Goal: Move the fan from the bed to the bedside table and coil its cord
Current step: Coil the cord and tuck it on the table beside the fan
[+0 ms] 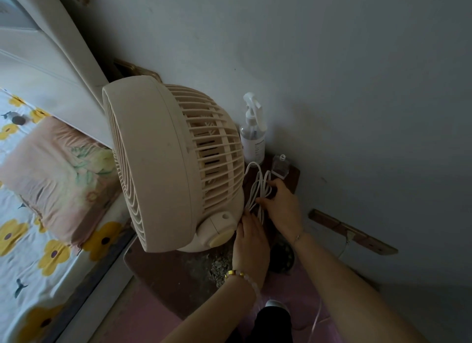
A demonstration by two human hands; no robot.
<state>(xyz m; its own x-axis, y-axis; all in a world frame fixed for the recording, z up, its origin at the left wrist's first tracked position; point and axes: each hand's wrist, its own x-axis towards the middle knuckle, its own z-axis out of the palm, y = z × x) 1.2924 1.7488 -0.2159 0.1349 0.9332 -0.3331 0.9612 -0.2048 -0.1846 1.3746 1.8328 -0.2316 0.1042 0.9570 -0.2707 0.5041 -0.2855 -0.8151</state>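
Fan (166, 163) stands on the counter (163, 273); both hands (281, 204) grip its looped cord (259, 189), which could spring loose.

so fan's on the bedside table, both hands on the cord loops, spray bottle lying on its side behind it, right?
Not quite. In the head view the spray bottle stands upright by the wall. The fan is on the bedside table, with the left hand and right hand on the cord loops.

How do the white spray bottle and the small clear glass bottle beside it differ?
The white spray bottle is tall with a trigger head; the small clear glass bottle is squat and square with a short neck. The spray bottle carries a printed label, the glass bottle none visible. Both stand on the dark wooden bedside table by the wall.
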